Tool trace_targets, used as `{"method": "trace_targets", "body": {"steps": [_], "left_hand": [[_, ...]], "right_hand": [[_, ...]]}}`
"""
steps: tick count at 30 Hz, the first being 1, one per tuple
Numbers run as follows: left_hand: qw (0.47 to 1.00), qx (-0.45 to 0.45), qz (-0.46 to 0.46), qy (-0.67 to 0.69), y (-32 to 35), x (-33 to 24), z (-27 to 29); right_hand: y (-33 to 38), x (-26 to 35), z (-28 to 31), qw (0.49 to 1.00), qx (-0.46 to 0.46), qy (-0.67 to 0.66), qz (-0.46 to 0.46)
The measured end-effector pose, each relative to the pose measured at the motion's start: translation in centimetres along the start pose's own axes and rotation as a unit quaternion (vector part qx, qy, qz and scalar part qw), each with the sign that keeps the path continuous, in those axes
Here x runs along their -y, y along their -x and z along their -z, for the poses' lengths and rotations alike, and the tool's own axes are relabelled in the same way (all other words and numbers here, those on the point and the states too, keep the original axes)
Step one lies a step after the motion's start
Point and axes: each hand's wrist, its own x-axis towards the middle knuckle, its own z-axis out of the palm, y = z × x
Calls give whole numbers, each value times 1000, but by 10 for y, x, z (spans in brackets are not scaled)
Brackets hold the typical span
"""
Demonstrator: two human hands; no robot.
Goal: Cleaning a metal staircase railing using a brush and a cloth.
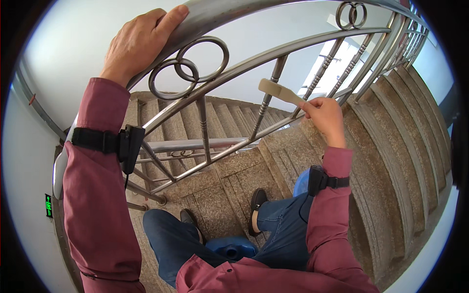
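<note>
My left hand (137,44) rests at the upper left, its fingers wrapped over the thick metal handrail (222,13). Between the thumb and fingers of my right hand (325,118) is the thin handle of a beige scrubbing brush (278,90). The brush's broad, flat head points left and lies in front of a metal baluster (264,113). Its bristles do not show, and I cannot tell whether it touches the metal. Two interlocking metal rings (188,68) sit under the handrail, just right of my left hand.
Speckled stone stairs (391,146) curve up along the right, and a lower flight (181,122) shows behind the railing. A blue plastic object (232,248) with a dark opening lies between my legs. Another blue thing (301,183) stands beside my right knee. A green lit sign (49,205) hangs at left.
</note>
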Motion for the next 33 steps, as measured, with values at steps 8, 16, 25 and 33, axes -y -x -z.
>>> {"method": "trace_targets", "body": {"steps": [8,16,25,33], "left_hand": [[1000,9,3,-16,-2,8,-2],[1000,3,19,-18,3,6,1],[1000,-10,0,-10,1,0,0],[999,3,24,-24,4,8,-1]], "right_hand": [[-24,37,-21,995,32,91,20],[-11,0,11,995,33,69,60],[-23,4,0,998,17,42,47],[-20,18,-11,997,31,64,37]]}}
